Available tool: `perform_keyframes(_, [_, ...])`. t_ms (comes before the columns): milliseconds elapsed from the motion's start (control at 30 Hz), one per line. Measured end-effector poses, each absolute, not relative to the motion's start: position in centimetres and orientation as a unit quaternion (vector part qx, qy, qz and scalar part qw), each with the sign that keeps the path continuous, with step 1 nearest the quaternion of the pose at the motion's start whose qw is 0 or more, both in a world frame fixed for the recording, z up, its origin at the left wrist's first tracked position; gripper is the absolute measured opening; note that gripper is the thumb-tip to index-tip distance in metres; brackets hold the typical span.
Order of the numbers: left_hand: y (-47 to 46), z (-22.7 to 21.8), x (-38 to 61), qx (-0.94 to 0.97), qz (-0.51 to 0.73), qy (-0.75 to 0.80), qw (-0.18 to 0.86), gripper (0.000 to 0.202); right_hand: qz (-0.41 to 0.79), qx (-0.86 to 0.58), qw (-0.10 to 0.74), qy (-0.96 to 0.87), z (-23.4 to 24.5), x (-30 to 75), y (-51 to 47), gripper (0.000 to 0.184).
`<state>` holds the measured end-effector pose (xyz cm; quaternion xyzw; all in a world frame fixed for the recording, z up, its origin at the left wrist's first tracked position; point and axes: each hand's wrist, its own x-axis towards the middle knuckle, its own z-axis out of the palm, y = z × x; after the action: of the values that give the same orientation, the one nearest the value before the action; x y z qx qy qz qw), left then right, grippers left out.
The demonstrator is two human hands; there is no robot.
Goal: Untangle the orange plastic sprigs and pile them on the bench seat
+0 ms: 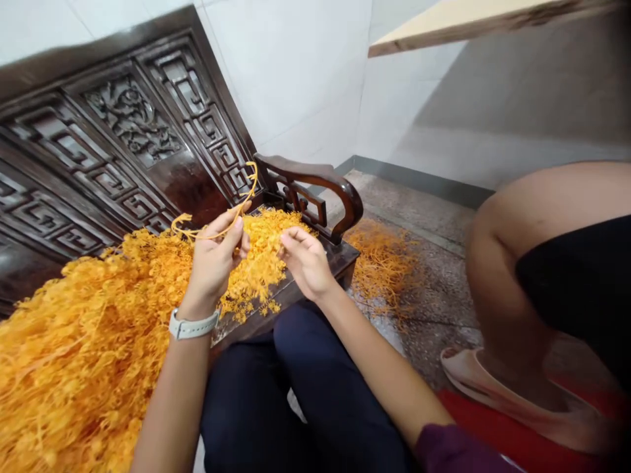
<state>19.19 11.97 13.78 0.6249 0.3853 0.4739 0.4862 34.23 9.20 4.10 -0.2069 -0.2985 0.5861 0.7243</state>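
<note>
1 big orange pile near left, L hand pinching 1 thin stem, R hand half-curled opp., can't tell if gripping, 1 yellower pile just beyond on 1 dk bench, 1 stem heap on floor, far right

Left hand pinches thin orange stem; right hand near orange heap on dark bench.

Pale wristband, navy trousers, apparently a purple sleeve.
</note>
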Motion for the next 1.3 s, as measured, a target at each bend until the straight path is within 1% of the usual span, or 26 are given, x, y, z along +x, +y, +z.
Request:
perform_keyframes(100, [13.1,13.2,17.7,0.683,0.448,0.39,0.424,0.033,0.597,-0.209,0.737,-0.237,3.5,33.5,9.2,0.026])
perform_keyframes(200, [14.3,11.3,16.6,0.748,0.352,0.402,0.393,0.044,0.603,-0.213,0.74,-0.209,2.8,32.2,9.7,0.025])
perform_keyframes(267, [15.0,9.1,16.2,0.767,0.314,0.416,0.374,0.049,0.604,-0.213,0.744,-0.191,2.1,31.4,10.2,0.024])
perform_keyframes(333, [15.8,6.4,15.6,0.774,0.303,0.419,0.365,0.041,0.605,-0.225,0.741,-0.184,1.0,30.6,10.7,0.024])
perform_keyframes(400, [16.6,3.6,14.4,0.769,0.29,0.41,0.395,0.03,0.616,-0.256,0.721,-0.188,-0.2,30.0,11.1,0.025])
perform_keyframes(500, [17.7,0.4,12.0,0.74,0.275,0.386,0.478,0.031,0.648,-0.296,0.676,-0.186,-1.9,29.2,11.7,0.027])
perform_keyframes(567, [18.2,-0.9,10.3,0.716,0.284,0.356,0.529,0.029,0.672,-0.291,0.656,-0.184,-2.5,28.7,12.0,0.027])
perform_keyframes(667, [18.7,-1.7,8.2,0.682,0.317,0.288,0.593,0.037,0.689,-0.273,0.638,-0.209,-2.8,27.6,12.3,0.026])
perform_keyframes(733, [18.8,-2.1,7.4,0.667,0.334,0.271,0.608,0.04,0.689,-0.269,0.632,-0.232,-2.9,26.8,12.4,0.027])
perform_keyframes(867, [18.9,-3.1,6.6,0.655,0.354,0.323,0.584,0.027,0.667,-0.292,0.613,-0.307,-3.2,25.6,12.3,0.029])
perform_keyframes(900, [18.9,-3.3,6.5,0.657,0.363,0.333,0.57,0.027,0.656,-0.307,0.602,-0.335,-3.3,25.4,12.2,0.027])
perform_keyframes(1000, [18.8,-3.7,6.1,0.672,0.374,0.342,0.541,0.033,0.631,-0.351,0.555,-0.414,-3.3,25.0,12.0,0.025])
perform_keyframes(1067, [18.7,-3.6,5.7,0.668,0.372,0.338,0.549,0.036,0.617,-0.371,0.535,-0.443,-3.4,24.8,12.0,0.03])
perform_keyframes(1133, [18.7,-3.5,5.2,0.653,0.372,0.333,0.569,0.036,0.607,-0.383,0.531,-0.451,-3.5,24.6,12.2,0.032])
perform_keyframes(1233, [18.7,-3.5,4.9,0.637,0.379,0.324,0.588,0.037,0.614,-0.388,0.527,-0.442,-4.1,24.5,12.4,0.025])
perform_keyframes(1300, [18.8,-3.8,4.9,0.626,0.387,0.328,0.592,0.045,0.621,-0.389,0.534,-0.423,-4.6,24.5,12.5,0.025])
